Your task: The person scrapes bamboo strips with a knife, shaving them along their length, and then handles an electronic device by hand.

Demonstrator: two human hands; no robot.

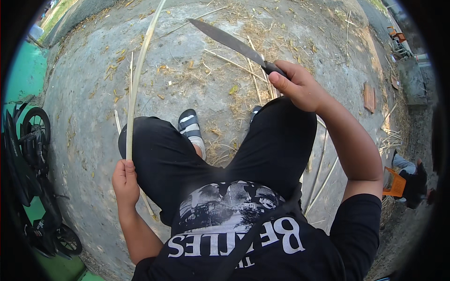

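My left hand (126, 183) is closed round the lower end of a long pale strip, perhaps split bamboo or cane (138, 77). The strip rises past my left knee and runs out of view at the top. Above my right knee, my right hand (298, 85) grips the black handle of a large knife (228, 41). Its broad dark blade points up and to the left, apart from the strip. The thumb lies along the handle.
Thin pale sticks (236, 63) and shavings (220, 136) lie on the grey ground around my sandalled feet (190, 124). A motorcycle (35, 182) stands at the left. To the right are a brick-like block (369, 98) and a person by an orange chair (395, 182).
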